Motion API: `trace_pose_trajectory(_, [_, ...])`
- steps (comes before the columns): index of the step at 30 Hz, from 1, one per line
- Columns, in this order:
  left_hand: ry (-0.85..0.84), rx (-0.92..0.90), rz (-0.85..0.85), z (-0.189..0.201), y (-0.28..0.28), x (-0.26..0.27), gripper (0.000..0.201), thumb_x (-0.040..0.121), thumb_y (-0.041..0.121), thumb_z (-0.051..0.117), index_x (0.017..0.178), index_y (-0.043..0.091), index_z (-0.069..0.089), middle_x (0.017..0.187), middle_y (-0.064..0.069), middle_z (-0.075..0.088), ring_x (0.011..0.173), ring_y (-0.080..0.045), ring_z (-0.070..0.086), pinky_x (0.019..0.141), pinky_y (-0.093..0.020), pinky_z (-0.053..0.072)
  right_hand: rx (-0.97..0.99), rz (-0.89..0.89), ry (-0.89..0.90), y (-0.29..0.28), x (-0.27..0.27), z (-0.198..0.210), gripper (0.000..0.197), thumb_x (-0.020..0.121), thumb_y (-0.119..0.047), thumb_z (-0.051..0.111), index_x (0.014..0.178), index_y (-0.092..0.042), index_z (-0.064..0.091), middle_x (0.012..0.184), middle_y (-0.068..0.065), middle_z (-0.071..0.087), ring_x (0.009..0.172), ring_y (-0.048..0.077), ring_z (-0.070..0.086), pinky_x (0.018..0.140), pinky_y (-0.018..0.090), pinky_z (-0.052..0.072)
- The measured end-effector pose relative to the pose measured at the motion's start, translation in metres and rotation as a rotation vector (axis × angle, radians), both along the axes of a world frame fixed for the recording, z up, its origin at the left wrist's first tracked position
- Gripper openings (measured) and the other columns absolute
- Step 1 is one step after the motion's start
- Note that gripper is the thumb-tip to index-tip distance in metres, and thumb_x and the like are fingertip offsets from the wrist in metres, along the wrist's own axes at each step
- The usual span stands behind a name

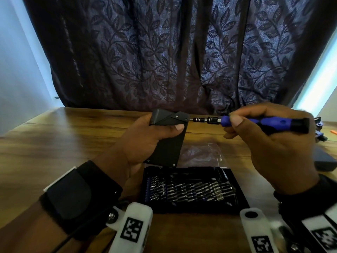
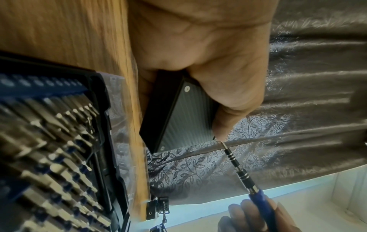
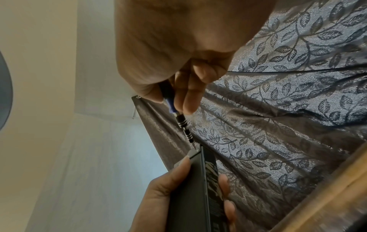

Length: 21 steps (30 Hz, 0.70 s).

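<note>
My left hand (image 1: 153,137) grips a flat black rectangular case (image 1: 168,143) above the wooden table, thumb across its face. The case (image 2: 184,119) shows a ribbed side and small corner screws in the left wrist view. My right hand (image 1: 264,136) holds a blue-and-black precision screwdriver (image 1: 264,123) level. Its silver-ringed black shaft (image 1: 206,119) points left, and the tip meets a screw at the case's upper right corner (image 1: 186,119). In the right wrist view the screwdriver (image 3: 182,122) runs down to the case (image 3: 190,193), which my left hand's fingers (image 3: 224,185) wrap.
An open black tray of screwdriver bits (image 1: 191,189) lies on the wooden table (image 1: 63,143) just below my hands, with a clear plastic bag (image 1: 202,154) behind it. A dark flat object (image 1: 326,159) and small gear lie at the right edge. A leaf-patterned curtain (image 1: 173,52) hangs behind.
</note>
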<state>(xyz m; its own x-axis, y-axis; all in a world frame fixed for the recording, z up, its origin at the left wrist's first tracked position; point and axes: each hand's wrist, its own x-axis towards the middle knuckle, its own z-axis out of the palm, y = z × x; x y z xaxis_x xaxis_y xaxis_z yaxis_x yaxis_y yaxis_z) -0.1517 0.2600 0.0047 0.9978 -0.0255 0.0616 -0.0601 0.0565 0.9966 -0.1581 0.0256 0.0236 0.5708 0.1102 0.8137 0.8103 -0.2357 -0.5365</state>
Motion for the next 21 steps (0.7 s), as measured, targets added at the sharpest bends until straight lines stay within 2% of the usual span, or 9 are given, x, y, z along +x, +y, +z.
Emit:
trace_pose_trajectory(6, [0.007, -0.019, -0.01, -0.0008, 0.0005, -0.0001, 0.045, 0.067, 0.03, 0.079, 0.109, 0.013, 0.077, 0.106, -0.009, 0.079, 0.099, -0.026, 0.076, 0.085, -0.038, 0.063, -0.001, 0.016, 0.03, -0.0011, 0.005, -0.0028, 0.012, 0.09, -0.03, 0.07, 0.092, -0.019, 0.075, 0.076, -0.002, 0.076, 0.066, 0.017, 0.074, 0.064, 0.034, 0.06])
trace_pose_trajectory(8, [0.013, -0.024, -0.005, -0.0002, 0.0009, 0.0003, 0.042, 0.066, 0.03, 0.079, 0.105, 0.015, 0.078, 0.105, -0.009, 0.08, 0.097, -0.026, 0.076, 0.085, -0.039, 0.063, -0.02, 0.016, 0.027, -0.0011, 0.0053, -0.0026, 0.009, 0.09, -0.03, 0.07, 0.091, -0.022, 0.074, 0.076, -0.003, 0.075, 0.066, 0.015, 0.074, 0.063, 0.031, 0.059])
trace_pose_trajectory(11, [0.027, -0.021, -0.01, 0.0006, 0.0011, -0.0005, 0.037, 0.065, 0.031, 0.079, 0.1, 0.018, 0.079, 0.104, -0.01, 0.08, 0.095, -0.028, 0.076, 0.086, -0.043, 0.062, 0.009, 0.011, 0.029, -0.0004, 0.0061, -0.0025, 0.008, 0.09, -0.03, 0.07, 0.09, -0.024, 0.074, 0.076, -0.003, 0.076, 0.065, 0.015, 0.074, 0.062, 0.034, 0.06])
trace_pose_trajectory(15, [0.02, -0.008, -0.012, 0.0011, 0.0017, -0.0019, 0.041, 0.067, 0.032, 0.079, 0.105, 0.016, 0.078, 0.106, -0.009, 0.079, 0.102, -0.03, 0.075, 0.091, -0.043, 0.061, 0.02, 0.009, 0.029, -0.0005, 0.0064, -0.0036, 0.009, 0.09, -0.031, 0.069, 0.089, -0.023, 0.074, 0.077, -0.003, 0.076, 0.065, 0.015, 0.074, 0.063, 0.032, 0.06])
trace_pose_trajectory(19, [0.025, -0.016, -0.013, 0.0012, 0.0016, -0.0019, 0.041, 0.067, 0.03, 0.078, 0.105, 0.016, 0.077, 0.106, -0.009, 0.079, 0.097, -0.027, 0.076, 0.085, -0.039, 0.062, 0.013, 0.012, 0.017, -0.0001, 0.0056, -0.0032, 0.009, 0.091, -0.03, 0.068, 0.09, -0.023, 0.073, 0.078, -0.004, 0.076, 0.065, 0.013, 0.074, 0.064, 0.026, 0.057])
trace_pose_trajectory(21, [0.021, -0.014, -0.01, 0.0007, 0.0017, -0.0015, 0.043, 0.067, 0.03, 0.079, 0.107, 0.015, 0.077, 0.107, -0.01, 0.079, 0.1, -0.027, 0.076, 0.086, -0.04, 0.062, 0.017, 0.014, 0.019, 0.0005, 0.0047, -0.0024, 0.008, 0.091, -0.029, 0.068, 0.089, -0.023, 0.073, 0.078, -0.004, 0.076, 0.065, 0.013, 0.074, 0.063, 0.024, 0.057])
